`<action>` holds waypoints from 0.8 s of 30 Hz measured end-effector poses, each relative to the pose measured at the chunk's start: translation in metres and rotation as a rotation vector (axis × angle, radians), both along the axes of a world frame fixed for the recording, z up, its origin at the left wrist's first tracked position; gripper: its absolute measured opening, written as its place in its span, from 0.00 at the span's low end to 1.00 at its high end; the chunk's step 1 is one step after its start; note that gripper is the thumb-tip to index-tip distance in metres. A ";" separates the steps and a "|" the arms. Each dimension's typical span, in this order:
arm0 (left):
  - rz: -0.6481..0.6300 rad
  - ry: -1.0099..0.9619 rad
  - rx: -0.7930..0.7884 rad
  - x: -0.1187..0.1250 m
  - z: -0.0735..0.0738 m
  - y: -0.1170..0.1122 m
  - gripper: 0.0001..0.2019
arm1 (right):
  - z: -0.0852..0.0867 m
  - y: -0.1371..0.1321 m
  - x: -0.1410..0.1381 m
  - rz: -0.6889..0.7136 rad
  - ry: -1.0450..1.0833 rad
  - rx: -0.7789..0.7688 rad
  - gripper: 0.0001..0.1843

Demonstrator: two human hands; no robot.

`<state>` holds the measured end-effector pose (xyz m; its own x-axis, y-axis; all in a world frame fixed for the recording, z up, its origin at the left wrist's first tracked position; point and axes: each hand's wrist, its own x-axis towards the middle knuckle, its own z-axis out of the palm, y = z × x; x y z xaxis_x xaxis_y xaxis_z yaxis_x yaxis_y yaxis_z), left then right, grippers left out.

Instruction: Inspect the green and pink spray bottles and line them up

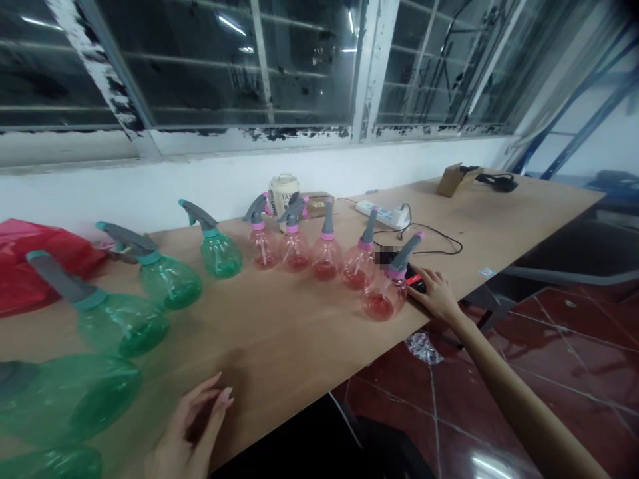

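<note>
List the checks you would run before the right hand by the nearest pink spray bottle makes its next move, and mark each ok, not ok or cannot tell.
1. Right hand reaches the black device, fingers on it: ok.
2. Left hand open and holding nothing, above the table's near edge: ok.
3. Nearest pink bottle upright, close beside the device: ok.
4. Cable joined to the device: cannot tell, the bottle hides where it ends.
5. Bare table between the two hands: ok.
6. Green bottles away from the right hand: ok.
</note>
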<state>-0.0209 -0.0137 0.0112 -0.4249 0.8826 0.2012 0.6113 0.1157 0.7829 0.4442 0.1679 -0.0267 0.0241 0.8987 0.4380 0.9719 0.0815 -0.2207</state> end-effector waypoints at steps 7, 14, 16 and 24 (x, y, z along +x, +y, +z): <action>0.038 0.006 -0.099 -0.012 0.004 -0.007 0.24 | -0.012 0.000 0.009 0.024 -0.081 0.009 0.29; 0.036 0.041 -0.056 -0.020 0.007 -0.016 0.21 | -0.015 -0.001 0.016 0.060 -0.127 0.012 0.29; 0.031 0.046 -0.047 -0.019 0.006 -0.020 0.21 | -0.015 -0.001 0.016 0.061 -0.108 0.015 0.30; 0.036 -0.047 -0.092 -0.014 0.010 -0.040 0.20 | -0.006 -0.008 0.008 0.054 0.132 0.028 0.44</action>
